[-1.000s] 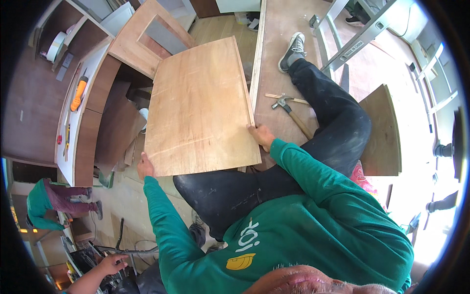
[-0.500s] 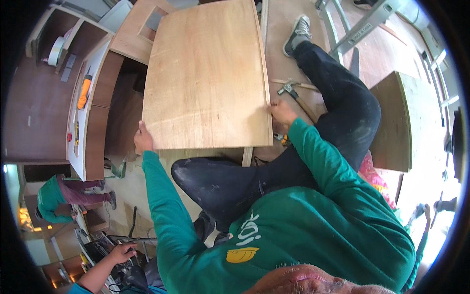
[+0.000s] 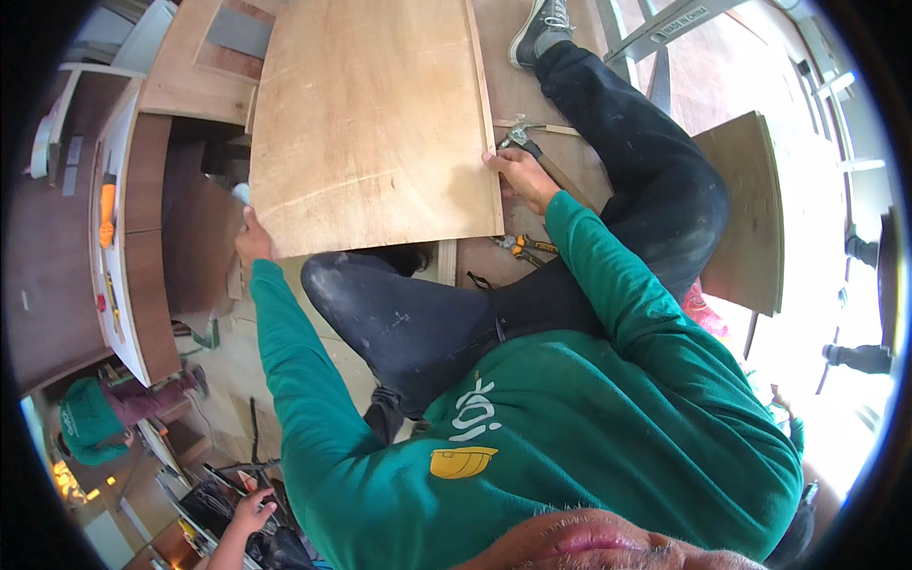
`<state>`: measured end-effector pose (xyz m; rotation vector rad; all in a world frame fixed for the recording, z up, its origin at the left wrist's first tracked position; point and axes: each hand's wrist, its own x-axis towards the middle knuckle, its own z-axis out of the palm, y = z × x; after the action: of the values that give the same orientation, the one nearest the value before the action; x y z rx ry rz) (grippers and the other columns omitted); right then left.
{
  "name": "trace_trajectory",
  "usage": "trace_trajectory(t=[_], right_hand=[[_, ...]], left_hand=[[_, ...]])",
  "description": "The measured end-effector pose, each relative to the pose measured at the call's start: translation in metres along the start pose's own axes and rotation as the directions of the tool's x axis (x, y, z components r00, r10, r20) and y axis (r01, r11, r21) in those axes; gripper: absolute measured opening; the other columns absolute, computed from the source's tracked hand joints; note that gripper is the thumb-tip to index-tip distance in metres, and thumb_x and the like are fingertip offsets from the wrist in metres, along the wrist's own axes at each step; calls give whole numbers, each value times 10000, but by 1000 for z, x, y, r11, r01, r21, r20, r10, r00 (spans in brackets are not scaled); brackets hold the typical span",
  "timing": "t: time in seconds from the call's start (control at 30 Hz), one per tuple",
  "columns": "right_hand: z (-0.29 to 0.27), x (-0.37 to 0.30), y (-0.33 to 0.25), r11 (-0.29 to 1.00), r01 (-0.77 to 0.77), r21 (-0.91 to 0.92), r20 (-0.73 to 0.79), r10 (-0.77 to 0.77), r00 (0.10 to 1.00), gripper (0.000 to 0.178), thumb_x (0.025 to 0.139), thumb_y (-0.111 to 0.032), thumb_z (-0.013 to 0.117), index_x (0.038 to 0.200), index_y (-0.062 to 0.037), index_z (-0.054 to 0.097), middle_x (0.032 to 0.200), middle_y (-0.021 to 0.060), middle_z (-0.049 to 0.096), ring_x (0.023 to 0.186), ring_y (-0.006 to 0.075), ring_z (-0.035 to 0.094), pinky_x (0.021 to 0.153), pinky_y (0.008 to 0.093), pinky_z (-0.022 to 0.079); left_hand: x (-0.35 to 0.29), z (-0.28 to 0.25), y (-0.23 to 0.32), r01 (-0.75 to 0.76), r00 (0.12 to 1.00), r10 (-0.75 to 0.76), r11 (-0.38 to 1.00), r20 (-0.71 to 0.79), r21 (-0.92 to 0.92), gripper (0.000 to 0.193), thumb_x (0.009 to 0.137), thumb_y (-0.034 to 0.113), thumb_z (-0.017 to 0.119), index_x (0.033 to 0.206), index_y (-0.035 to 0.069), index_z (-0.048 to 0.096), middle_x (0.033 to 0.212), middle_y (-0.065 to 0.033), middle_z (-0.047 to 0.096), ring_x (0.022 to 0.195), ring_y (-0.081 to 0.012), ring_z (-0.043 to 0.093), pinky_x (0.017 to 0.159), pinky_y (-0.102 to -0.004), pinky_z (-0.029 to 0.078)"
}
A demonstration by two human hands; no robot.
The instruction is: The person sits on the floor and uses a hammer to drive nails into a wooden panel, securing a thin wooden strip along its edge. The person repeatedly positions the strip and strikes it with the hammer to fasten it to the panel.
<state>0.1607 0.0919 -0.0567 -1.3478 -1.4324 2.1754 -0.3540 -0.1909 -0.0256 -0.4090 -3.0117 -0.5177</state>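
Observation:
A large light wooden panel (image 3: 370, 123) with a thin strip along its right edge lies in front of me, above my bent knee. My left hand (image 3: 254, 236) grips its near left corner, the thumb up along the edge. On the right edge, close to the near corner, my right hand (image 3: 524, 178) is closed with fingers and thumb around the strip. Just beyond that hand a claw hammer (image 3: 551, 166) with a wooden handle lies on the floor. Orange-and-black pliers (image 3: 524, 246) rest between the panel and my thigh.
To the left stands a brown cabinet (image 3: 144, 228) with an orange-handled tool (image 3: 107, 211) on its white edge. A metal ladder (image 3: 665, 30) is at the far right, plywood boards (image 3: 741, 214) nearer. Two other people work at lower left, one showing a hand (image 3: 253, 511).
The panel and both my hands appear shifted up and left in view, along with most of the surroundings. Both hands still hold the panel. More of the pliers now shows.

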Motion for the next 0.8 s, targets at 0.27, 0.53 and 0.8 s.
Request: trace_trajectory(t=[0.27, 0.53, 0.8], right_hand=[[14, -29, 38, 988, -24, -155, 86, 38, 996, 334, 976, -96, 738, 1251, 67, 641, 1033, 118, 748, 817, 187, 710, 660, 321, 593], [20, -15, 50, 997, 37, -63, 71, -33, 997, 302, 974, -60, 728, 1225, 86, 644, 1006, 124, 745, 767, 185, 705, 659, 332, 602], [46, -13, 29, 992, 32, -121, 86, -22, 996, 319, 972, -56, 727, 1245, 93, 659, 1049, 146, 759, 836, 212, 732, 688, 342, 612]], left_hand=[[51, 1, -31, 50, 944, 113, 878, 309, -476, 692, 1053, 571, 600, 1284, -72, 709, 1248, -220, 756, 1191, -343, 712, 1036, -454, 533], [-7, 5, -55, 478, 877, 47, -197, 479, -856, 751, 1039, 556, 650, 1548, 21, 514, 1595, -131, 548, 1460, -296, 515, 1208, -461, 424], [-126, 106, 81, 448, 842, -299, -79, 450, -890, 980, 988, 655, 672, 1554, -95, 396, 1540, -252, 545, 1357, -388, 593, 1129, -481, 521]])
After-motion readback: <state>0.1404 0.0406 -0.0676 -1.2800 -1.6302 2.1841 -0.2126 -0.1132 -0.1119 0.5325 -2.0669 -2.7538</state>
